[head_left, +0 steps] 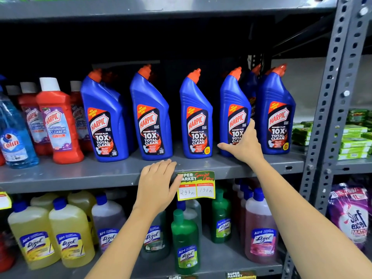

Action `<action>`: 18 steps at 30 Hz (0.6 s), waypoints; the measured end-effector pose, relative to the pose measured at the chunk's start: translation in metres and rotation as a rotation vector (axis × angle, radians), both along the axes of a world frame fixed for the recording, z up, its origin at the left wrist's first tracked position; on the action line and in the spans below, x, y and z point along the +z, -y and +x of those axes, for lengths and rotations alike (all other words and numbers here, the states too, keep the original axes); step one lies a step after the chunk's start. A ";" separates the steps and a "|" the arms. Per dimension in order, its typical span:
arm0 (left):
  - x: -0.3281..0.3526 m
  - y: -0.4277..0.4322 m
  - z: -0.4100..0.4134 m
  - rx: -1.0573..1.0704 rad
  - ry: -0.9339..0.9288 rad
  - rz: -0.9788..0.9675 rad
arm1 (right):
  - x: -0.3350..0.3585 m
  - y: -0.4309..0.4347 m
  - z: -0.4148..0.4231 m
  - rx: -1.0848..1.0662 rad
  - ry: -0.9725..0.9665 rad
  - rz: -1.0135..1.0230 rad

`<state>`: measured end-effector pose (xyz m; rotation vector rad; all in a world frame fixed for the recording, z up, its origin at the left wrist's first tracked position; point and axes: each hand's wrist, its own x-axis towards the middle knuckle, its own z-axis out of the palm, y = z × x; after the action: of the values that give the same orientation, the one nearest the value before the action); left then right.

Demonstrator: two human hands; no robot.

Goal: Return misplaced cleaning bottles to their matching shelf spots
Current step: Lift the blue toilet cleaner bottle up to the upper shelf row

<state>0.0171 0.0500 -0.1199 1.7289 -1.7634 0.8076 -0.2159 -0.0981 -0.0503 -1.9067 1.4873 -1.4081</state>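
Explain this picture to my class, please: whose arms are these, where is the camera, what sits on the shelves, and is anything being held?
There is no machine here. A person wears one camera on the head, looking forward and down, so the two bare arms reaching in from the bottom are their own.

The left hand rests flat on the front edge of the grey middle shelf, beside a yellow price tag. The right hand touches the lower front of the fourth blue Harpic bottle in a row of five; whether its grip has closed cannot be told.

Left of the blue row stand red Harpic bathroom cleaner bottles and a light blue Colin bottle. The shelf below holds Lizol bottles in yellow, green, pink and a greyish purple.
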 end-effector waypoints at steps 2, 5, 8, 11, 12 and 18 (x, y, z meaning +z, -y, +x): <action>0.000 0.000 0.000 -0.002 -0.003 -0.001 | -0.001 -0.001 -0.001 0.004 0.003 -0.003; -0.001 0.000 0.000 -0.007 -0.011 -0.012 | -0.002 -0.002 -0.003 0.016 0.016 -0.003; -0.002 0.000 0.001 -0.009 -0.011 -0.018 | -0.003 -0.003 -0.003 0.022 0.027 0.004; -0.003 -0.001 0.000 -0.012 -0.010 -0.024 | -0.004 -0.005 -0.004 0.031 0.028 0.019; -0.004 -0.001 0.000 -0.018 -0.015 -0.027 | -0.004 -0.006 -0.004 0.034 0.025 0.026; -0.015 -0.001 0.006 -0.085 0.026 -0.113 | -0.015 -0.027 -0.005 -0.058 0.404 -0.242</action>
<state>0.0235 0.0513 -0.1351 1.5666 -1.7606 0.8796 -0.2204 -0.0708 -0.0657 -1.5822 1.2306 -1.9362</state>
